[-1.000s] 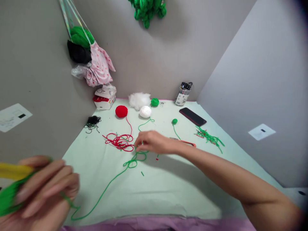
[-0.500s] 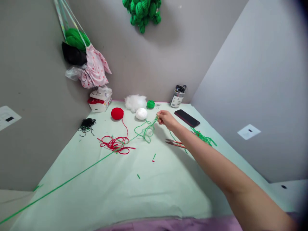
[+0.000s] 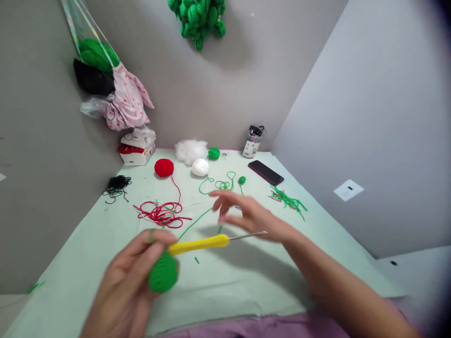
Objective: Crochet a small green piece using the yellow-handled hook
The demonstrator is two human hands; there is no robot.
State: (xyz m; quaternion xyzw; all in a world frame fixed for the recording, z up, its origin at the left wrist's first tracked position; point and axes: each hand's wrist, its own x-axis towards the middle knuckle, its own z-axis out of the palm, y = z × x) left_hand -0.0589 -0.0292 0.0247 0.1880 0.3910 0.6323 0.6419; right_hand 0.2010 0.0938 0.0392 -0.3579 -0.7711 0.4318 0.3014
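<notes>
My left hand (image 3: 130, 277) is closed on a round green crocheted piece (image 3: 163, 274) and on the yellow handle of a crochet hook (image 3: 199, 244), whose metal shaft points right. A green strand (image 3: 193, 223) runs from there toward the loose green yarn loops (image 3: 218, 184) farther back. My right hand (image 3: 243, 213) hovers over the table just behind the hook's shaft, fingers spread and holding nothing.
On the pale green table cover (image 3: 246, 272) lie a red yarn ball (image 3: 164, 167) with a red tangle (image 3: 160, 213), white ball (image 3: 200, 167), stuffing (image 3: 190, 149), small green balls, black yarn (image 3: 116, 185), a phone (image 3: 265, 172), green scraps (image 3: 287, 201), a jar (image 3: 252, 143). Bags hang on the left wall.
My right hand let go of the green yarn near the back and drew toward me. My left hand came back into view holding the green piece and the hook.
</notes>
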